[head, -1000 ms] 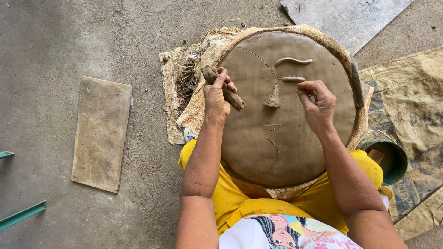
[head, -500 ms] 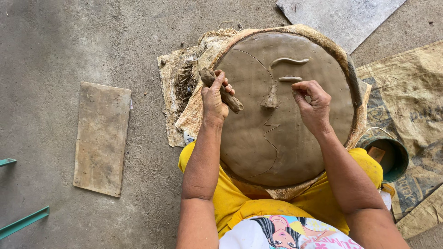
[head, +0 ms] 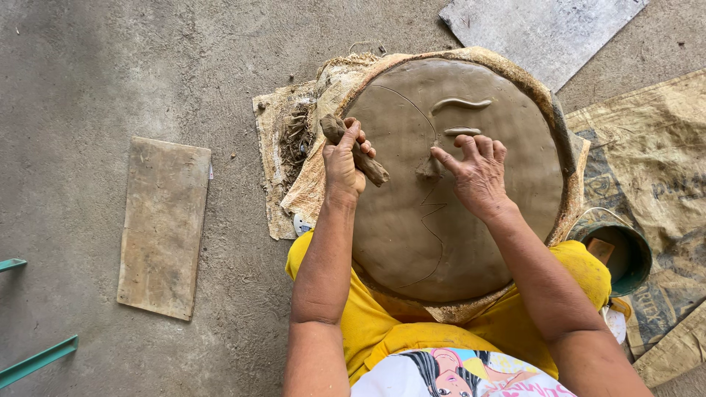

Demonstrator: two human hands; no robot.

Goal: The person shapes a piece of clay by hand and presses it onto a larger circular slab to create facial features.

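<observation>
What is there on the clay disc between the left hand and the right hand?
In the head view, between the left hand and the right hand lies smooth clay of the disc, an incised curved line, and a small raised lump at the right fingertips.

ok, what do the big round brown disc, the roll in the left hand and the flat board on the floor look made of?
Big round brown disc: looks like wet clay, smooth and matte, with scored lines and raised strips. Brown roll in the left hand: likely the same clay, rougher. Flat rectangular board: probably worn wood, dusty with chipped edges.
</observation>
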